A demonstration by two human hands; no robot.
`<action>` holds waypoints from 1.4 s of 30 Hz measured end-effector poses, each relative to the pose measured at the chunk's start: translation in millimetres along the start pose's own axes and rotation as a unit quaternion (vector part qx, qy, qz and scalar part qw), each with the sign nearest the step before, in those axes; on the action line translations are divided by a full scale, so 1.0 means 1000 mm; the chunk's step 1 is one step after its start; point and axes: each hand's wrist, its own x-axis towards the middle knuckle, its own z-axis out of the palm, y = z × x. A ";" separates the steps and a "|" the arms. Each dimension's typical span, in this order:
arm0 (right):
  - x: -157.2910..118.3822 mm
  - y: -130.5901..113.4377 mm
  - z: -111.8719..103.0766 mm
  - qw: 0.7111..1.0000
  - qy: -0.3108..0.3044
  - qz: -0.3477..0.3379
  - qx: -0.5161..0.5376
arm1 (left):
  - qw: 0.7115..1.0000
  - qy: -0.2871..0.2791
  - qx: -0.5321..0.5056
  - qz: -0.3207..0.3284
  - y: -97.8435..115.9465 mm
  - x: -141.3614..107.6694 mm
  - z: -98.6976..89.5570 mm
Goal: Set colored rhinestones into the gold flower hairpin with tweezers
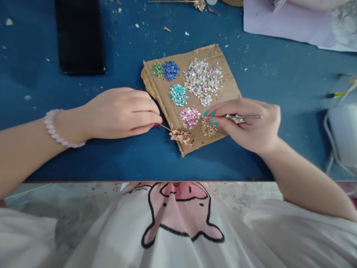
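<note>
My left hand (125, 113) is closed, pinching the thin stem of a gold hairpin (180, 137) with a flower-like ornament. The ornament rests over the near left corner of a piece of cardboard (202, 143). In my right hand (245, 121) are slim metal tweezers (242, 117), their tip at the edge of the pink chips (189, 118). Tan chips (208, 127) lie just below those fingers. Farther up the cardboard sit piles of turquoise chips (178, 95), blue chips (171, 70), green chips (157, 69) and silvery white chips (203, 78).
A black phone (80, 37) lies at the upper left of the blue table (122, 160). Another gold hairpin (199, 4) is at the top edge. Purple paper (281, 22) is at the upper right, with a white device (344, 134) and its cable below. Small scraps dot the table.
</note>
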 end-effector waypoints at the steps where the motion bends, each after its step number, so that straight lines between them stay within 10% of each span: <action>1: 0.000 0.000 -0.001 1.000 0.000 -0.009 0.000 | 1.000 0.004 0.001 0.004 0.000 0.000 0.000; 10: 0.002 -0.002 -0.005 0.983 -0.042 -0.171 0.047 | 1.000 -0.003 -0.008 0.004 -0.002 -0.003 -0.002; 42: 0.000 -0.001 -0.007 0.988 -0.058 -0.125 0.064 | 0.999 -0.024 0.042 0.015 -0.002 -0.009 -0.003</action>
